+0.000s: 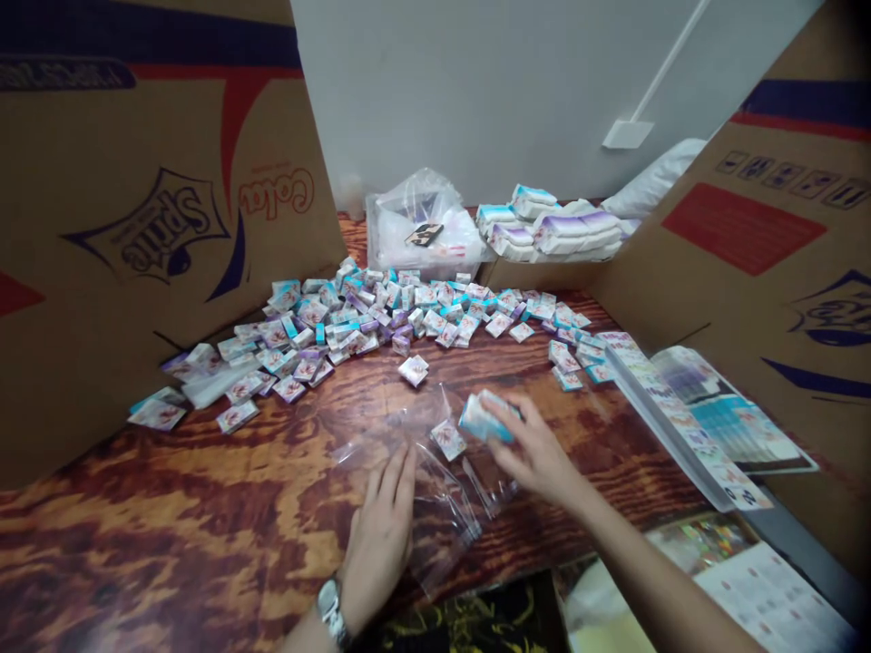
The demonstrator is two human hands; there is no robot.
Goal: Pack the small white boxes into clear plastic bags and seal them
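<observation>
My right hand (pixel 534 449) is shut on a small white-and-teal packet (pixel 484 417), holding it above a transparent plastic bag (pixel 442 517) that lies flat on the wooden table (pixel 170 544). My left hand (pixel 379 535) rests on the bag's left side, fingers extended and apart. A wristwatch (pixel 331 609) sits on that wrist. One small printed packet (pixel 447 440) lies on top of the bag. Another (pixel 413 370) sits alone just beyond it, in front of a wide scattered pile of similar packets (pixel 354 317).
Printed cardboard panels (pixel 156 199) stand at left and right (pixel 741 236). At the back are a plastic bag of white items (pixel 422 236) and stacked wrapped packs (pixel 551 227). Printed sheets (pixel 714 426) lie at right, overhanging the table's near-right edge.
</observation>
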